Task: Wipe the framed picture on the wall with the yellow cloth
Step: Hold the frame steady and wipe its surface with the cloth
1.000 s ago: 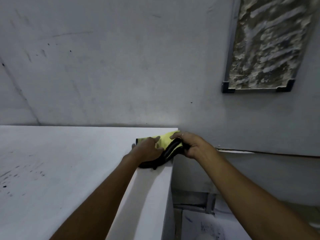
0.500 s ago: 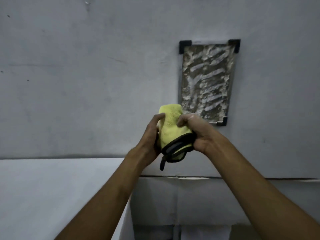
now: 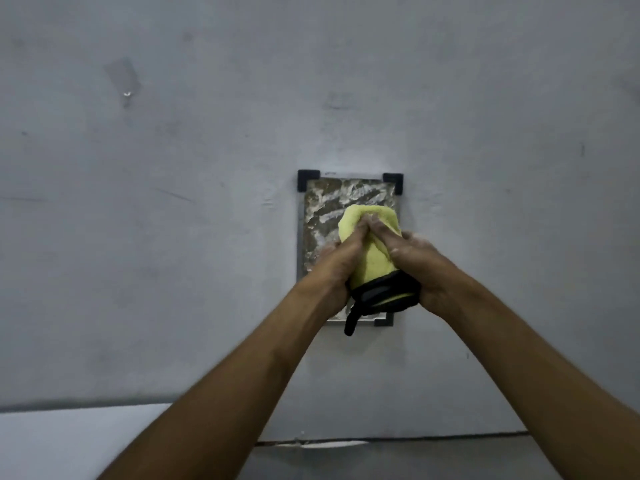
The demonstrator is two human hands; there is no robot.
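The framed picture (image 3: pixel 323 206) hangs on the grey wall, a mottled brown and white panel with black corner pieces. A folded yellow cloth (image 3: pixel 372 258) with a black edge and a hanging black loop is raised in front of the picture's middle and lower right. My left hand (image 3: pixel 337 268) grips the cloth's left side. My right hand (image 3: pixel 412 261) grips its right side, thumbs meeting on top. The hands and cloth hide much of the picture's lower half. Whether the cloth touches the picture cannot be told.
A white tabletop (image 3: pixel 69 441) lies at the lower left below the wall. A dark seam with a white chip (image 3: pixel 329 444) runs along the wall's base. A patch of tape (image 3: pixel 124 79) sticks to the wall at the upper left.
Both hands lifted the cloth off the table corner and carried it up and right, from below the picture to in front of it. The view rose to centre the picture.
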